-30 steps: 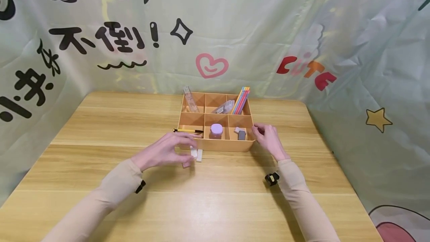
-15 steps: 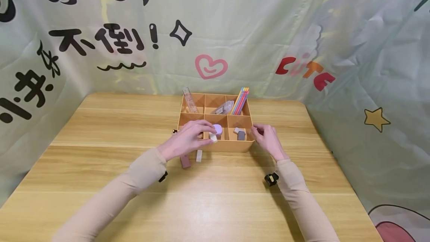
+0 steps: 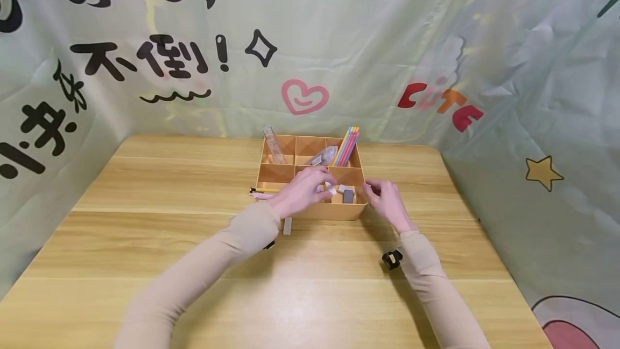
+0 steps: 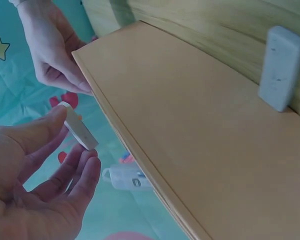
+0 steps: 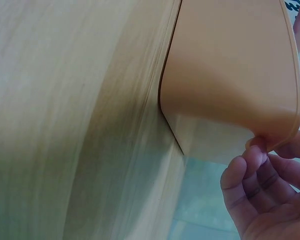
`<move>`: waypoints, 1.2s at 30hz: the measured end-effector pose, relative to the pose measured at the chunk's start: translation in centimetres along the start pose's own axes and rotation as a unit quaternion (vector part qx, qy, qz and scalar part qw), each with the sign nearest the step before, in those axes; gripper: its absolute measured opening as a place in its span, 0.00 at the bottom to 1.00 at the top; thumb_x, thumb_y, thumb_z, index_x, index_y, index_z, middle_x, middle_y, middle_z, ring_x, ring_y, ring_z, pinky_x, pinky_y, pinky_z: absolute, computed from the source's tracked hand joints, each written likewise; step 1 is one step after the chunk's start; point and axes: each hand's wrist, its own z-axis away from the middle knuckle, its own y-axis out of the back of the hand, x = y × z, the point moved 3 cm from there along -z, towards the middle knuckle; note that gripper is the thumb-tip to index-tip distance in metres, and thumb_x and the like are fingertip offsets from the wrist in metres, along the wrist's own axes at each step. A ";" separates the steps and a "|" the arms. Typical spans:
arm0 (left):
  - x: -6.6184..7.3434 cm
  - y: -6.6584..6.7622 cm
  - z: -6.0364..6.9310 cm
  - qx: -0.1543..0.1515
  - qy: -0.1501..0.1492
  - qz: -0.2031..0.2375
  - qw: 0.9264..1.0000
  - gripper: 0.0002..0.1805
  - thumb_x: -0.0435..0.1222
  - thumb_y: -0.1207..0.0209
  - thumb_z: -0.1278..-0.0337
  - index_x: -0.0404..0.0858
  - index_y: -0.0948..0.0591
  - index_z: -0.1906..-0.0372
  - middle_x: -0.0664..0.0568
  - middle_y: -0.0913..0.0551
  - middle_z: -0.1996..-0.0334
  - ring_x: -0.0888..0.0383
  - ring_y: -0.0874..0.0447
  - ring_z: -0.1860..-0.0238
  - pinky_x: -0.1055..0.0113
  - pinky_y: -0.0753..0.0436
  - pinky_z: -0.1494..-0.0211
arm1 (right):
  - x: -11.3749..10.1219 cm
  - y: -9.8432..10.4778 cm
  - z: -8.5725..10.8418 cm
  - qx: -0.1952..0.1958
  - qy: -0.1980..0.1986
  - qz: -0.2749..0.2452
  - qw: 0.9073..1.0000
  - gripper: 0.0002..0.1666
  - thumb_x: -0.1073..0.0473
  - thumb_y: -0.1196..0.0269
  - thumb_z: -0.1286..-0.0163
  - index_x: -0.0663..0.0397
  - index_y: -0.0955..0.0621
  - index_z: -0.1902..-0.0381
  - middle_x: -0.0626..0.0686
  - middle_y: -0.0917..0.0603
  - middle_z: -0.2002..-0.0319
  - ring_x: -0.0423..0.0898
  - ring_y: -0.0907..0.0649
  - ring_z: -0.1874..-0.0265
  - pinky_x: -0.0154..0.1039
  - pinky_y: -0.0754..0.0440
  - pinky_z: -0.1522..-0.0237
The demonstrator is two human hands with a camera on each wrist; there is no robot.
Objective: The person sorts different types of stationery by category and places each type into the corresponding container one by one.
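My left hand (image 3: 302, 193) pinches a small white eraser-like block (image 4: 81, 129) between thumb and fingers, above the front row of an orange divided box (image 3: 339, 211). In the front right compartment lie a grey block (image 3: 348, 196) and a pale one beside it. My right hand (image 3: 387, 202) grips the box's right front corner at the rim, thumb and fingers around the edge in the right wrist view. Another white block (image 4: 282, 68) is on the table at the box's front wall. The purple-lidded jar in the front middle compartment is hidden behind my left hand.
The box's back row holds a clear ruler-like strip (image 3: 274, 145), a translucent correction-tape-like item (image 3: 323, 155) and several coloured pencils or pens (image 3: 346, 147). A yellow-and-black pencil (image 3: 265, 190) sticks out over the left edge. A printed cloth (image 3: 368, 69) hangs behind the wooden table (image 3: 339, 295).
My left hand has picked up the white block in front of the box and carried it right, over the box towards the front right compartment. The right hand stays at the corner.
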 end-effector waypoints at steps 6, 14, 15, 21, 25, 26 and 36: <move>0.3 -0.9 -1.2 -0.005 0.009 -0.019 1.000 0.13 0.33 0.36 0.35 0.36 0.15 0.48 0.47 0.16 0.46 0.50 0.19 0.41 0.58 0.21 0.36 | -0.1 -0.1 0.1 -0.007 -0.002 0.000 1.000 0.19 0.59 0.44 0.24 0.69 0.16 0.49 0.66 0.11 0.67 0.38 0.19 0.79 0.32 0.21 0.70; 0.0 -0.2 -1.4 0.018 0.023 0.001 1.000 0.18 0.36 0.38 0.33 0.35 0.19 0.42 0.45 0.20 0.38 0.48 0.22 0.36 0.56 0.23 0.32 | -0.2 -0.2 0.1 -0.004 -0.005 0.002 1.000 0.18 0.60 0.43 0.24 0.69 0.16 0.48 0.65 0.11 0.68 0.40 0.18 0.78 0.32 0.21 0.70; -0.1 0.1 -1.1 0.026 0.025 0.002 0.999 0.18 0.36 0.38 0.33 0.36 0.19 0.41 0.45 0.20 0.38 0.48 0.22 0.36 0.56 0.23 0.31 | -0.2 -0.2 0.1 -0.003 -0.004 0.003 1.000 0.18 0.60 0.43 0.24 0.69 0.16 0.47 0.65 0.11 0.67 0.41 0.18 0.77 0.33 0.20 0.69; -1.4 3.2 2.0 0.064 0.034 -0.017 0.997 0.18 0.38 0.37 0.33 0.37 0.18 0.41 0.45 0.20 0.40 0.46 0.22 0.37 0.51 0.26 0.30 | -0.2 -0.1 0.0 -0.002 -0.002 0.007 1.000 0.19 0.61 0.43 0.24 0.71 0.17 0.46 0.67 0.11 0.61 0.50 0.13 0.71 0.46 0.14 0.60; -2.6 4.6 4.6 0.067 0.035 -0.023 0.997 0.18 0.40 0.36 0.34 0.38 0.17 0.43 0.45 0.18 0.42 0.45 0.21 0.38 0.46 0.27 0.31 | -0.2 0.0 0.0 -0.004 -0.003 0.007 1.000 0.20 0.60 0.44 0.24 0.72 0.18 0.45 0.69 0.11 0.57 0.56 0.12 0.66 0.54 0.14 0.55; -2.8 4.9 5.2 0.065 0.032 -0.022 0.997 0.17 0.40 0.35 0.35 0.38 0.17 0.45 0.45 0.17 0.43 0.45 0.20 0.39 0.47 0.26 0.32 | -0.2 0.0 0.0 -0.003 -0.002 0.008 1.000 0.20 0.60 0.44 0.24 0.72 0.18 0.45 0.69 0.12 0.57 0.57 0.11 0.65 0.55 0.14 0.54; -3.7 3.8 10.2 -0.012 -0.027 -0.105 0.994 0.13 0.36 0.34 0.37 0.37 0.15 0.49 0.46 0.13 0.47 0.50 0.13 0.48 0.54 0.16 0.42 | 0.0 0.1 -0.1 -0.011 -0.011 0.012 1.000 0.20 0.60 0.44 0.23 0.71 0.18 0.44 0.68 0.11 0.58 0.51 0.13 0.71 0.47 0.13 0.60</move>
